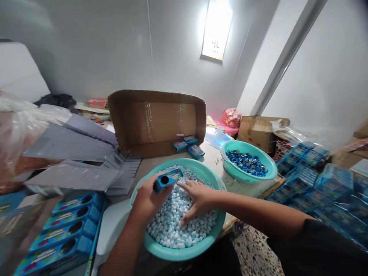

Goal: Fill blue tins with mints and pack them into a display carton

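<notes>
My left hand (148, 200) is gripping the blue box (170, 178) over the teal tub (179, 255); probably light, crushable card, so hold the sides gently. Right hand (200, 195) is spread on white pieces (172, 232), likely slippery.

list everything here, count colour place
front basin: one, turquoise, centre
beads: many, pale blue-white, front basin
held box: one, blue, over front basin
right basin: one, turquoise, right
caps: many, blue-silver, right basin
carton: one, brown, behind front basin
small boxes: three, blue, at carton's opening
holed boxes: at least four, blue, lower left
card sheets: several, grey, left
wrapped boxes: many, blue, right
rear cartons: some, brown, rear right
bag: one, red, rear right
lit panel: one, white, wall
left hand: one, bare, gripping held box
right hand: one, bare, over beads
</notes>
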`<state>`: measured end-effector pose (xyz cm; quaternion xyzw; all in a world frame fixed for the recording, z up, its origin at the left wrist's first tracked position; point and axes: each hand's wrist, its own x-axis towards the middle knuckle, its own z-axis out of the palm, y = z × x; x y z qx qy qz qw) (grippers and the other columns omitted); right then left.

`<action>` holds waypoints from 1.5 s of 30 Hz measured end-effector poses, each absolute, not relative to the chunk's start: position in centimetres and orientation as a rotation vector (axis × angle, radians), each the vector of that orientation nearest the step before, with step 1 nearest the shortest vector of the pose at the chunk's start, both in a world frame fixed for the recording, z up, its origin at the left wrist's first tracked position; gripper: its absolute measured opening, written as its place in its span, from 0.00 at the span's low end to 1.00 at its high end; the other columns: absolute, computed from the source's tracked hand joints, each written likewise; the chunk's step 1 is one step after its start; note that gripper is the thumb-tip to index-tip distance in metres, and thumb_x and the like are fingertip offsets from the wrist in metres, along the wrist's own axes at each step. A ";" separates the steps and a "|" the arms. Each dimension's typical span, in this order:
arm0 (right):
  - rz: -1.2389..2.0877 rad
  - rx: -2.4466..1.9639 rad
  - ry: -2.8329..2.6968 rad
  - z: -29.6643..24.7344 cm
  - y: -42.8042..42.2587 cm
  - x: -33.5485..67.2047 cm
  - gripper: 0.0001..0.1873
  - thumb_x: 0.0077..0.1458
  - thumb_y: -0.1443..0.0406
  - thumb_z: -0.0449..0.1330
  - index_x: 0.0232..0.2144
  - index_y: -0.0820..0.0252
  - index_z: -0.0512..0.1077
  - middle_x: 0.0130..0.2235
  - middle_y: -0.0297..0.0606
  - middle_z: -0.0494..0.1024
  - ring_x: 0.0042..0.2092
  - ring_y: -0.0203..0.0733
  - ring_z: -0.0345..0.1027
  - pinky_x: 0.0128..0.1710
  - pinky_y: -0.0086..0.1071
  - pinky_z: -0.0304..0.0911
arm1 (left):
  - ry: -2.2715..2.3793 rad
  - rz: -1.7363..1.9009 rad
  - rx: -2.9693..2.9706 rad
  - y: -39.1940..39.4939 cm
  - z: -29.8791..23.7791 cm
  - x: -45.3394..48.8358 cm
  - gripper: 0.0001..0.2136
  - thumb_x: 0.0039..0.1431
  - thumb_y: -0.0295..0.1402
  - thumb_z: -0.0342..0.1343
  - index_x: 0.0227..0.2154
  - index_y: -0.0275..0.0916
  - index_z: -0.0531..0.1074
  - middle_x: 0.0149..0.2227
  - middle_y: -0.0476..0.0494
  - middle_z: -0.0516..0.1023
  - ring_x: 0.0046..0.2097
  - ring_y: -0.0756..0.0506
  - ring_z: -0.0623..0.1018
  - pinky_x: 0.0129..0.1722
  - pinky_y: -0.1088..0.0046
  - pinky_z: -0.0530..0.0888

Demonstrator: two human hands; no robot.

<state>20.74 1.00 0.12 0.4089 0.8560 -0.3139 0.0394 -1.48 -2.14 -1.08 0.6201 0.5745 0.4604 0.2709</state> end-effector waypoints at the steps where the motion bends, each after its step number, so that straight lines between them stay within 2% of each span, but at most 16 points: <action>1: -0.973 1.262 2.646 -0.2 1.2 20.2 0.74 0.31 0.40 0.73 0.72 0.44 0.39 0.73 0.51 0.37 0.71 0.69 0.30 0.67 0.59 0.39 | 1.550 1.246 1.685 -2.2 -1.1 -1.4 0.21 0.53 0.48 0.61 0.45 0.41 0.75 0.44 0.43 0.81 0.46 0.39 0.79 0.48 0.62 0.74; 3: -0.978 1.269 2.728 -0.8 1.7 19.1 0.70 0.31 0.42 0.74 0.71 0.47 0.45 0.72 0.52 0.41 0.71 0.68 0.36 0.67 0.56 0.44 | 1.562 1.264 1.696 -2.3 -0.9 -1.3 0.19 0.55 0.47 0.60 0.45 0.41 0.75 0.43 0.43 0.81 0.46 0.39 0.79 0.46 0.64 0.73; 5: -0.947 1.280 2.827 -1.2 1.9 18.4 0.64 0.32 0.46 0.76 0.68 0.52 0.54 0.69 0.54 0.49 0.69 0.66 0.46 0.65 0.52 0.50 | 1.574 1.302 1.697 -2.4 -0.7 -1.2 0.17 0.57 0.46 0.59 0.43 0.40 0.75 0.40 0.44 0.81 0.43 0.40 0.79 0.43 0.65 0.73; 8: -0.845 1.330 2.895 -1.4 1.4 17.8 0.54 0.35 0.53 0.76 0.64 0.58 0.63 0.59 0.55 0.64 0.59 0.61 0.63 0.59 0.49 0.60 | 1.573 1.346 1.711 -2.7 -0.6 -1.0 0.14 0.58 0.44 0.59 0.40 0.39 0.74 0.38 0.45 0.80 0.41 0.43 0.79 0.41 0.68 0.72; 10: -0.779 1.365 2.883 -1.3 0.9 18.0 0.48 0.38 0.57 0.75 0.61 0.60 0.66 0.52 0.52 0.71 0.53 0.59 0.67 0.55 0.48 0.63 | 1.602 1.349 1.717 -2.9 -0.6 -0.9 0.11 0.58 0.41 0.60 0.39 0.39 0.74 0.40 0.44 0.79 0.42 0.43 0.78 0.43 0.68 0.72; 12: -0.761 1.385 2.868 -1.1 0.4 18.3 0.41 0.40 0.61 0.72 0.58 0.60 0.69 0.49 0.50 0.74 0.50 0.58 0.69 0.53 0.47 0.64 | 1.641 1.351 1.722 -3.0 -0.7 -0.7 0.10 0.57 0.38 0.61 0.38 0.39 0.73 0.41 0.44 0.79 0.44 0.42 0.77 0.46 0.67 0.72; 18: -0.813 1.446 2.849 -0.7 0.3 18.4 0.33 0.40 0.67 0.68 0.52 0.60 0.73 0.52 0.48 0.78 0.51 0.58 0.71 0.51 0.44 0.64 | 1.651 1.338 1.735 -3.2 -1.0 -0.6 0.16 0.54 0.32 0.64 0.45 0.39 0.71 0.46 0.42 0.77 0.50 0.41 0.76 0.51 0.65 0.72; 23: -0.763 1.349 2.870 0.0 0.6 17.8 0.23 0.41 0.69 0.64 0.44 0.60 0.77 0.40 0.42 0.82 0.40 0.52 0.74 0.41 0.39 0.65 | 1.623 1.333 1.771 -4.1 -0.6 0.1 0.15 0.56 0.30 0.62 0.47 0.41 0.69 0.48 0.43 0.76 0.52 0.42 0.75 0.54 0.65 0.72; 28: -0.881 1.384 2.929 0.6 1.7 19.4 0.13 0.41 0.68 0.63 0.34 0.58 0.79 0.29 0.36 0.79 0.31 0.46 0.69 0.32 0.36 0.62 | 1.752 1.398 1.658 -6.1 -0.8 2.9 0.20 0.61 0.27 0.56 0.54 0.38 0.61 0.54 0.35 0.71 0.58 0.40 0.71 0.59 0.58 0.68; 31: -1.171 1.567 2.858 0.7 2.7 20.7 0.06 0.42 0.64 0.67 0.27 0.56 0.78 0.23 0.35 0.75 0.24 0.41 0.64 0.23 0.33 0.57 | 1.747 1.368 1.667 -6.5 -1.4 3.9 0.20 0.61 0.26 0.55 0.55 0.38 0.59 0.54 0.33 0.70 0.59 0.40 0.71 0.59 0.57 0.69; 34: -1.676 1.879 2.632 1.0 3.1 21.3 0.07 0.40 0.61 0.71 0.24 0.56 0.77 0.17 0.32 0.71 0.19 0.37 0.60 0.18 0.29 0.50 | 1.723 1.335 1.680 -6.1 -1.7 3.8 0.21 0.62 0.27 0.55 0.56 0.36 0.58 0.54 0.32 0.70 0.58 0.38 0.72 0.58 0.55 0.71; 38: -2.095 2.069 2.498 2.3 2.5 20.3 0.11 0.43 0.59 0.69 0.24 0.58 0.73 0.19 0.31 0.71 0.20 0.35 0.63 0.18 0.27 0.54 | 1.618 1.321 1.749 -6.0 -1.6 3.1 0.21 0.62 0.26 0.53 0.57 0.37 0.59 0.55 0.32 0.71 0.58 0.37 0.72 0.57 0.53 0.71; 42: -2.775 1.999 2.238 3.8 2.6 18.4 0.12 0.41 0.61 0.68 0.26 0.58 0.68 0.22 0.29 0.71 0.20 0.34 0.64 0.16 0.25 0.50 | 1.604 1.296 1.825 -5.8 -1.8 2.7 0.19 0.65 0.33 0.51 0.57 0.40 0.60 0.55 0.34 0.73 0.58 0.38 0.74 0.57 0.54 0.72; 45: -2.987 1.945 2.159 4.5 2.8 17.1 0.13 0.41 0.61 0.67 0.26 0.57 0.67 0.23 0.28 0.71 0.20 0.33 0.63 0.16 0.24 0.49 | 1.670 1.249 1.733 -5.7 -1.9 2.6 0.20 0.65 0.37 0.52 0.58 0.38 0.61 0.55 0.31 0.74 0.57 0.36 0.75 0.56 0.53 0.73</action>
